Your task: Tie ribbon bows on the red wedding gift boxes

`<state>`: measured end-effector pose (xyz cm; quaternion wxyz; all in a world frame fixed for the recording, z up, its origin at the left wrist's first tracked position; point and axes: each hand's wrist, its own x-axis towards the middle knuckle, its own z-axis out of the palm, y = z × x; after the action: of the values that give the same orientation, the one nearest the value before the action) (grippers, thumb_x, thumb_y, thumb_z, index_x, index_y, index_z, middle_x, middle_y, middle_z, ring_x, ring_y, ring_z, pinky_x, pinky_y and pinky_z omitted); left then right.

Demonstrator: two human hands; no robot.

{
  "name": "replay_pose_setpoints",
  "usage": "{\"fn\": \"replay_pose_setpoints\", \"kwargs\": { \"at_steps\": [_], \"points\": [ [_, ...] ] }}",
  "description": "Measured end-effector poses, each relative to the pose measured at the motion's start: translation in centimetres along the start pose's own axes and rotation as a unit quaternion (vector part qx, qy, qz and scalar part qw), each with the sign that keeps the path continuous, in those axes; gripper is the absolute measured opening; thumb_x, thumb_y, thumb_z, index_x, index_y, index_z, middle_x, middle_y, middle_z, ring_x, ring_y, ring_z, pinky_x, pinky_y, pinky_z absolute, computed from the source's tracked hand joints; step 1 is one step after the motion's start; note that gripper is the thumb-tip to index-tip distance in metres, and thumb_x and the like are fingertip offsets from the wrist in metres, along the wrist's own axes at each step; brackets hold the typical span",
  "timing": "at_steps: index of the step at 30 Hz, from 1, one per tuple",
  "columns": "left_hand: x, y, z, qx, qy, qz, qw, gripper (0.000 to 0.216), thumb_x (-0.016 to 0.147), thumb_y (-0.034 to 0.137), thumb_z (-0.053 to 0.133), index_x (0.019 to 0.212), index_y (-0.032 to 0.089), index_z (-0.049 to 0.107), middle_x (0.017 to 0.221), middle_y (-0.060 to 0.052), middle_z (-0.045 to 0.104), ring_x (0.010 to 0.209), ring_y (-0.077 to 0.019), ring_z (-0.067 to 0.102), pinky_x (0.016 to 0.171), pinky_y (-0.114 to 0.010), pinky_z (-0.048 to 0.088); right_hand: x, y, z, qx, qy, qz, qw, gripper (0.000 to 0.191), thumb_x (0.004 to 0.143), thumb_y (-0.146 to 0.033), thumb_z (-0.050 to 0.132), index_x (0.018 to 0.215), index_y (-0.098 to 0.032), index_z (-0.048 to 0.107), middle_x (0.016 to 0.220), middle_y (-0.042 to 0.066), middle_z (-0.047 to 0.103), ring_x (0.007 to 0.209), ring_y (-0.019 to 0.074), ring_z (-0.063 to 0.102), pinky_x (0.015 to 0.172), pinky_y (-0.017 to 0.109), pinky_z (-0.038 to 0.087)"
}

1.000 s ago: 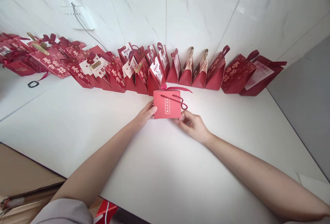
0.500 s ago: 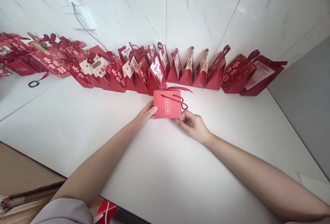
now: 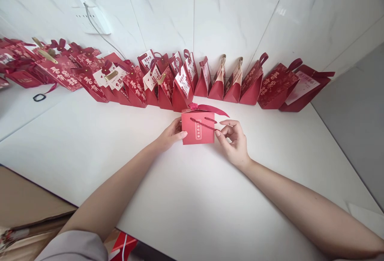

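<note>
A small red gift box (image 3: 198, 131) with a pale vertical label stands on the white table (image 3: 192, 197), a pink ribbon (image 3: 210, 109) on its top. My left hand (image 3: 171, 133) grips the box's left side, thumb on the front. My right hand (image 3: 235, 139) is at the box's right edge, thumb and forefinger pinched on the end of its twisted red cord handle (image 3: 205, 123), which lies stretched across the front.
A long row of red gift bags (image 3: 186, 81) lines the marble wall behind the box, more piled at far left (image 3: 45, 65). A black ring (image 3: 39, 97) lies on the left. A wall socket with cable (image 3: 90, 19) is above. Cardboard (image 3: 27, 209) sits below the table's edge.
The box has shifted slightly toward me and to the right. My right hand moved from under the box's lower right corner up to its right edge and pinched the cord, pulling it straight.
</note>
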<state>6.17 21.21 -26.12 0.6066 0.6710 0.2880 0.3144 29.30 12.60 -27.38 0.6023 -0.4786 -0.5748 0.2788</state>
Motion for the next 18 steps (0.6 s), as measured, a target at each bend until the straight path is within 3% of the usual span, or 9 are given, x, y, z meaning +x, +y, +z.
{"fn": "replay_pose_setpoints", "kwargs": {
  "at_steps": [5, 9, 15, 18],
  "points": [
    [0.0, -0.7, -0.6, 0.032, -0.003, 0.009, 0.999, 0.078, 0.072, 0.051, 0.077, 0.137, 0.022, 0.043, 0.14, -0.014, 0.047, 0.122, -0.0342, 0.05, 0.096, -0.043, 0.046, 0.5, 0.8, -0.3, 0.085, -0.037, 0.089, 0.992, 0.028, 0.094, -0.051, 0.052, 0.092, -0.023, 0.053, 0.061, -0.004, 0.052, 0.049, 0.0137, 0.049, 0.049, 0.028, 0.043],
    [-0.3, 0.0, -1.0, 0.014, -0.004, 0.04, 0.999, 0.059, 0.085, 0.061, 0.056, 0.127, 0.02, 0.053, 0.128, -0.013, 0.058, 0.113, -0.031, 0.057, 0.087, -0.039, 0.048, 0.8, 1.4, -0.3, 0.107, -0.042, 0.112, 0.987, 0.032, 0.089, -0.054, 0.059, 0.083, -0.023, 0.053, 0.07, 0.0, 0.06, 0.055, 0.0151, 0.056, 0.051, 0.029, 0.048],
    [-0.4, 0.7, -1.5, 0.032, 0.001, 0.016, 0.999, 0.033, 0.089, 0.038, 0.056, 0.116, 0.019, 0.062, 0.106, -0.008, 0.067, 0.098, -0.0253, 0.063, 0.089, -0.039, 0.047, 0.7, 1.6, -0.3, 0.108, -0.077, 0.114, 0.985, 0.027, 0.09, -0.049, 0.059, 0.09, -0.023, 0.052, 0.086, 0.003, 0.066, 0.056, 0.0144, 0.059, 0.05, 0.028, 0.048],
    [-0.3, 0.8, -1.7, 0.078, 0.017, 0.01, 0.997, 0.029, 0.086, 0.035, 0.059, 0.109, 0.018, 0.064, 0.102, -0.008, 0.068, 0.095, -0.0253, 0.064, 0.087, -0.039, 0.048, 0.6, 1.6, -0.3, 0.112, -0.099, 0.108, 0.983, 0.024, 0.092, -0.047, 0.055, 0.1, -0.024, 0.055, 0.101, 0.005, 0.067, 0.068, 0.0166, 0.063, 0.054, 0.028, 0.05]
  ]
}}
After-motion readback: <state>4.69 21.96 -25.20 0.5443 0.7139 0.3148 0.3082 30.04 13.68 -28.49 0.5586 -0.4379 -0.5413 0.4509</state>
